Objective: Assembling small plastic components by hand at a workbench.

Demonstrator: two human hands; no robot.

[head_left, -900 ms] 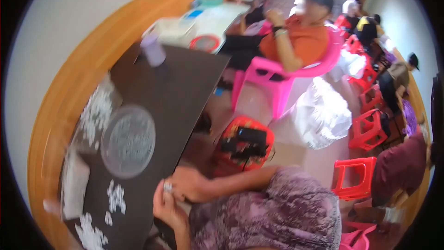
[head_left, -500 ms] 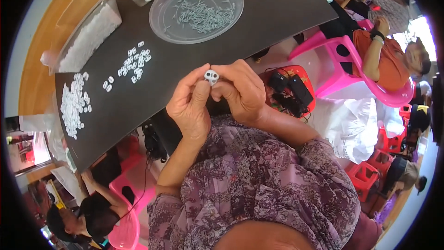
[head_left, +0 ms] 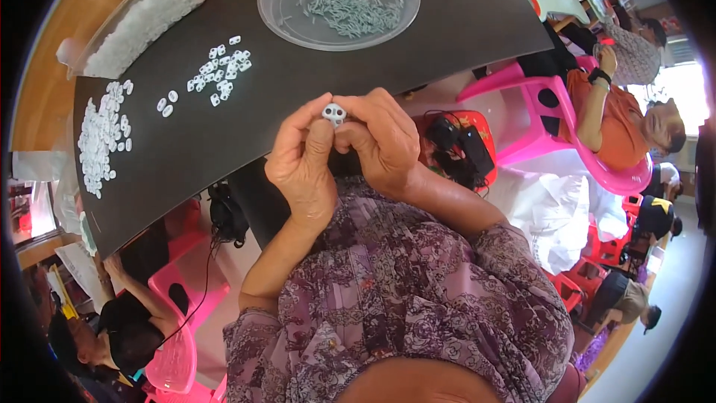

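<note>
A small white plastic piece with dark round holes [head_left: 333,113] is pinched between the fingertips of both hands, just off the near edge of the dark table [head_left: 186,149]. My left hand [head_left: 302,168] grips it with thumb and forefinger from the left. From the other side my right hand [head_left: 386,138] has its thumb and forefinger on the same piece; the fingers partly hide it. Beyond the hands sits a round clear tray [head_left: 274,24] with many grey-green screws [head_left: 354,11]. Similar white two-holed pieces [head_left: 219,73] lie left of it, next to three white oval pieces [head_left: 168,104].
Many white oval pieces [head_left: 101,142] are heaped at the table's left end. Behind them stands a clear bin of white bits [head_left: 149,21]. A red stool with black gear [head_left: 485,138] is at my right. People sit on pink chairs [head_left: 533,104] on both sides.
The view has shifted slightly, so the tray and table sit higher in it. Both hands keep hold of the white piece, which is turned a little.
</note>
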